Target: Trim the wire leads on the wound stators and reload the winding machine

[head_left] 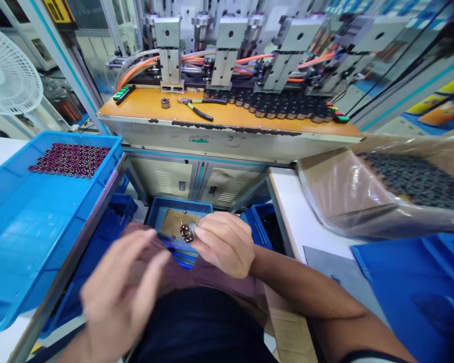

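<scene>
Pinched in my right hand (225, 244) is a small motor stator (189, 231), a short metal cylinder with a dark ring and copper windings at its open end. It hangs in the air above my lap, its wound end turned to the left. My left hand (121, 290) is held to the left of the stator, apart from it. Motion blurs this hand, but the thumb and fingers are spread and nothing shows between them. Below the stator, a blue bin (179, 205) with a cardboard sheet inside sits between my knees.
Pliers (200, 107), a single stator (165, 103) and rows of stators (283, 105) lie on the orange machine ledge (136, 107). A blue tray (18, 212) of small parts stands left. On the right are a plastic-lined carton (336, 189) and a blue bin (412, 287).
</scene>
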`<move>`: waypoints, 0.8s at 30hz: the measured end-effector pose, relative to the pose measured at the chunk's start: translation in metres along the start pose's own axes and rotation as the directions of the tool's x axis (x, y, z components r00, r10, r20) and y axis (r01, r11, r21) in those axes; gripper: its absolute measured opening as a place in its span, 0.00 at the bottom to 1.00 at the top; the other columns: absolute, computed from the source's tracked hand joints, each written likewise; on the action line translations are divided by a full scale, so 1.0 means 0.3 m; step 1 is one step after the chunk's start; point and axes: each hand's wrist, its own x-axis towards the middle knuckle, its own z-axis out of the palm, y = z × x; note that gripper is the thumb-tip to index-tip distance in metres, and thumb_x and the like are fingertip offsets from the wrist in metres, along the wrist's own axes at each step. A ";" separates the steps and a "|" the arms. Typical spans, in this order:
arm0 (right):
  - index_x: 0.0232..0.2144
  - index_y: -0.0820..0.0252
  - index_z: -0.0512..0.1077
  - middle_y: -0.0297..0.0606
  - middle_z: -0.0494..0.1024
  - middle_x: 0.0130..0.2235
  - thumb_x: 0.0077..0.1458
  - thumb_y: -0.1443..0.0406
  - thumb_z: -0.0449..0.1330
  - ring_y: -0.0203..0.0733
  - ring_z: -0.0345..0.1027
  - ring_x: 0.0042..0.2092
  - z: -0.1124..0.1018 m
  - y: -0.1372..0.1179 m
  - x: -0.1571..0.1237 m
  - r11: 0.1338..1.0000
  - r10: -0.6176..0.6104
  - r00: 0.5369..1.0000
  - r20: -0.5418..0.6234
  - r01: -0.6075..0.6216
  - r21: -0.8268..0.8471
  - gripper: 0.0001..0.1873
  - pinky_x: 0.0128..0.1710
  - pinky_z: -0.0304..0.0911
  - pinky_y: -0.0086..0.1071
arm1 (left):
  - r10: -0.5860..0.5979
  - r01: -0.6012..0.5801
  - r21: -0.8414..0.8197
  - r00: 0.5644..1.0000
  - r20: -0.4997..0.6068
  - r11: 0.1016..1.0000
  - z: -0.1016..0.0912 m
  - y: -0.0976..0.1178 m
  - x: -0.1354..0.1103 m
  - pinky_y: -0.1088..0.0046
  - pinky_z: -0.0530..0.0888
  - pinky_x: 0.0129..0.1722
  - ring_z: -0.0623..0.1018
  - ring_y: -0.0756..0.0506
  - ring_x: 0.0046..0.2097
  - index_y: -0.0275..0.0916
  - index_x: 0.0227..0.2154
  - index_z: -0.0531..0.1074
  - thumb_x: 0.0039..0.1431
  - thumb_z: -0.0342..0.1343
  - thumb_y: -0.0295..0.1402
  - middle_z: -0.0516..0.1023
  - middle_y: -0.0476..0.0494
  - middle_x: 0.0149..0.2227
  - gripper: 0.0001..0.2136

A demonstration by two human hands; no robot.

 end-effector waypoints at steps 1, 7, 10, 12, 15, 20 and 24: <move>0.38 0.58 0.73 0.41 0.79 0.37 0.55 0.67 0.64 0.44 0.74 0.39 0.002 -0.002 0.000 1.000 -0.012 1.000 0.002 0.012 0.007 0.07 0.34 0.75 0.38 | 0.043 -0.044 0.028 0.998 0.035 0.999 0.026 0.013 -0.006 0.73 0.77 0.48 0.81 0.46 0.45 0.40 0.53 0.75 0.49 0.69 0.23 0.82 0.44 0.46 0.26; 0.40 0.59 0.72 0.42 0.80 0.37 0.57 0.68 0.59 0.44 0.75 0.39 -0.004 -0.033 0.024 0.998 -0.037 0.999 0.037 0.035 0.060 0.07 0.34 0.75 0.39 | 0.015 -0.009 -0.082 0.997 0.071 0.997 0.127 0.006 0.000 0.72 0.81 0.40 0.83 0.46 0.41 0.41 0.52 0.74 0.53 0.68 0.27 0.83 0.44 0.44 0.22; 0.44 0.58 0.70 0.40 0.80 0.36 0.54 0.69 0.61 0.42 0.75 0.37 -0.015 -0.060 0.061 0.961 0.168 0.981 0.098 -0.185 0.205 0.13 0.35 0.75 0.36 | 0.049 -0.040 -0.144 0.997 0.060 0.989 0.124 -0.026 0.013 0.68 0.81 0.45 0.83 0.43 0.45 0.43 0.51 0.76 0.53 0.67 0.24 0.84 0.43 0.46 0.21; 0.46 0.61 0.70 0.43 0.80 0.36 0.53 0.67 0.63 0.42 0.75 0.37 -0.020 -0.076 0.089 0.895 0.302 0.940 0.158 -0.337 0.292 0.17 0.36 0.74 0.35 | 0.105 -0.097 -0.147 0.993 0.053 0.984 0.115 -0.041 0.021 0.65 0.80 0.49 0.83 0.42 0.48 0.42 0.51 0.76 0.52 0.67 0.22 0.83 0.42 0.48 0.23; 0.47 0.60 0.70 0.42 0.78 0.36 0.54 0.63 0.67 0.42 0.73 0.37 -0.022 -0.087 0.120 0.850 0.371 0.907 0.200 -0.418 0.320 0.19 0.35 0.72 0.34 | 0.184 -0.175 -0.104 0.980 0.079 0.979 0.104 -0.053 0.027 0.63 0.80 0.51 0.82 0.42 0.50 0.42 0.53 0.75 0.53 0.66 0.20 0.82 0.41 0.51 0.24; 0.39 0.58 0.73 0.37 0.74 0.32 0.55 0.66 0.67 0.36 0.69 0.31 -0.012 -0.088 0.134 0.867 0.369 0.911 0.182 -0.408 0.285 0.08 0.31 0.67 0.30 | 0.268 -0.269 -0.008 0.956 0.117 0.963 0.092 -0.061 0.027 0.64 0.81 0.50 0.82 0.41 0.50 0.42 0.55 0.73 0.55 0.63 0.21 0.81 0.39 0.53 0.24; 0.33 0.60 0.74 0.37 0.74 0.31 0.56 0.71 0.64 0.34 0.67 0.30 -0.005 -0.103 0.145 0.866 0.381 0.908 0.173 -0.416 0.278 0.03 0.31 0.65 0.29 | 0.281 -0.285 0.013 0.951 0.126 0.958 0.088 -0.064 0.029 0.65 0.81 0.50 0.82 0.41 0.50 0.40 0.53 0.74 0.55 0.62 0.19 0.81 0.37 0.52 0.22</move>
